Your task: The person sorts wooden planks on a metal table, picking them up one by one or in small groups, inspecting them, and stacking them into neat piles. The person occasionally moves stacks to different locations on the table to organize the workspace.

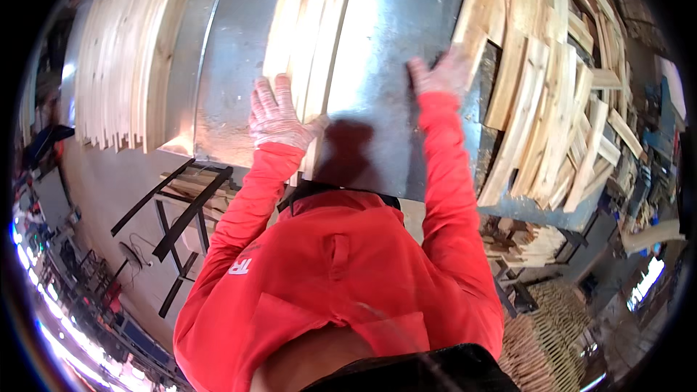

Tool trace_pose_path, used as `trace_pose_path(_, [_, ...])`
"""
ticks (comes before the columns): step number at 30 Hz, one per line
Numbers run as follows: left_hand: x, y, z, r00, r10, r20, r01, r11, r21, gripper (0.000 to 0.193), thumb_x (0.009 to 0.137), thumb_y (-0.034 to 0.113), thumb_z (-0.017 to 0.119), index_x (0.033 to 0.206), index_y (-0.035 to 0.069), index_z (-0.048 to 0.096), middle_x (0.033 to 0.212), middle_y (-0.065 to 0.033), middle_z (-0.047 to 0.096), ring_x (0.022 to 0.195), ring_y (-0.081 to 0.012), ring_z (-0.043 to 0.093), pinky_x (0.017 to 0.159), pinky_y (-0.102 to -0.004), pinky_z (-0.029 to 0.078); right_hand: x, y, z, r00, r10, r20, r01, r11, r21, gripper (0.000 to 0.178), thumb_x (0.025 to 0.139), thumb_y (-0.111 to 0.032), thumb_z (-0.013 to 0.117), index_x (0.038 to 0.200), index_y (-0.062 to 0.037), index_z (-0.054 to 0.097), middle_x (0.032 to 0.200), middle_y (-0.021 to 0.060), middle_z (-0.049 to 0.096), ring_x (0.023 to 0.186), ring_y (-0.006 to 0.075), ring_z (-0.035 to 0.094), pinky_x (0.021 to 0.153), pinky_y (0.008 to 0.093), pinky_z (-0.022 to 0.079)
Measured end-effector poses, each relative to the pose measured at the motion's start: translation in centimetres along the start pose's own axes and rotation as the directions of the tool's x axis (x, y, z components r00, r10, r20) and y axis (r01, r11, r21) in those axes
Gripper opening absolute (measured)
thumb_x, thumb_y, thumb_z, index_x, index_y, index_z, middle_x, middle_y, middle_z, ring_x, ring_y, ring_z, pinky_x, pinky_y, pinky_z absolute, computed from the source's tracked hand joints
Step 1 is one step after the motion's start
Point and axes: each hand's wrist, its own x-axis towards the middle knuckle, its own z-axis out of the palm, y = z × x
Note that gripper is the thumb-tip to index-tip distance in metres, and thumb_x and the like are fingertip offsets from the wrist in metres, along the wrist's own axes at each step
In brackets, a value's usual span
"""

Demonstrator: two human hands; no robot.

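My left hand [279, 115], in a pale striped work glove, lies over the near end of a few long light wooden strips [312, 43]. Its fingers are stretched forward and its thumb is out to the right. The strips lie side by side on a grey metal tabletop [392, 51]. My right hand [443, 75], also gloved and slightly blurred, is by the left edge of a pile of wooden boards [519, 94]. Its thumb is spread away from the fingers; whether the fingertips touch the nearest board [485, 11] I cannot tell.
A row of wooden strips [131, 58] stands at the left, past a metal seam in the table. Dark metal stand legs [178, 225] show below the table's left part. More wood is stacked under the right side, near a ribbed stack [548, 334] on the floor.
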Motion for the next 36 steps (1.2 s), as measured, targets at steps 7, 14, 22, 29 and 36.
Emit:
trace_pose_path(7, [0.6, 0.3, 0.6, 0.998, 0.018, -0.067, -0.022, 0.998, -0.06, 0.117, 0.063, 0.066, 0.073, 0.149, 0.007, 0.021, 0.151, -0.0294, 0.02, 0.137, -0.046, 0.025, 0.108, -0.0566, 0.027, 6.1, 3.4, -1.3, 0.875, 0.362, 0.323, -0.401, 0.914, 0.063, 0.104, 0.07, -0.043, 0.079, 0.149, -0.0136, 0.018, 0.139, 0.0293, 0.037, 0.125, 0.0392, 0.046, 0.1, 0.0495, 0.043])
trace_pose_path(14, [-0.1, 0.1, -0.1, 0.998, -0.036, -0.058, 0.031, 0.995, -0.092, 0.113, 0.068, 0.064, 0.072, 0.149, 0.003, 0.02, 0.15, -0.0311, 0.021, 0.136, -0.0444, 0.029, 0.108, -0.0524, 0.029, -12.9, 4.3, 4.8, 0.629, -0.393, 0.671, -0.777, -0.361, 0.517, 0.059, 0.074, -0.02, 0.075, 0.125, -0.0023, 0.05, 0.108, 0.0131, 0.06, 0.098, 0.0236, 0.06, 0.084, 0.0362, 0.053])
trace_pose_path(22, [-0.3, 0.5, 3.6, 0.966, -0.07, -0.247, 0.047, 0.994, -0.097, 0.108, 0.071, 0.061, 0.07, 0.148, 0.001, 0.023, 0.149, -0.0313, 0.024, 0.135, -0.0431, 0.034, 0.106, -0.0528, 0.031, -14.8, -8.7, -5.2, 0.789, -0.541, 0.29, -0.534, -0.373, 0.759, 0.067, 0.081, -0.022, 0.071, 0.137, 0.0005, 0.042, 0.126, 0.0128, 0.055, 0.117, 0.0231, 0.053, 0.098, 0.0364, 0.044])
trace_pose_path(29, [-0.3, 1.2, 0.3, 0.992, -0.125, 0.02, 0.127, 0.976, -0.179, 0.12, 0.064, 0.057, 0.077, 0.151, 0.006, 0.012, 0.153, -0.0284, 0.018, 0.138, -0.0427, 0.028, 0.108, -0.0526, 0.03, -9.5, -5.0, 0.7, 0.655, -0.602, 0.457, -0.755, -0.538, 0.375, 0.071, 0.068, -0.011, 0.078, 0.13, 0.003, 0.045, 0.115, 0.0145, 0.058, 0.105, 0.0284, 0.06, 0.095, 0.0423, 0.05])
trace_pose_path(36, [-0.3, 0.3, -0.3, 0.979, -0.173, 0.111, 0.192, 0.963, -0.189, 0.12, 0.065, 0.059, 0.075, 0.152, 0.008, 0.01, 0.156, -0.0266, 0.013, 0.137, -0.0432, 0.03, 0.111, -0.0514, 0.026, -11.7, -0.3, 0.2, 0.662, -0.433, 0.612, -0.738, -0.52, 0.43, 0.058, 0.071, -0.003, 0.069, 0.126, 0.0009, 0.05, 0.109, 0.0107, 0.06, 0.099, 0.0274, 0.062, 0.088, 0.0393, 0.052])
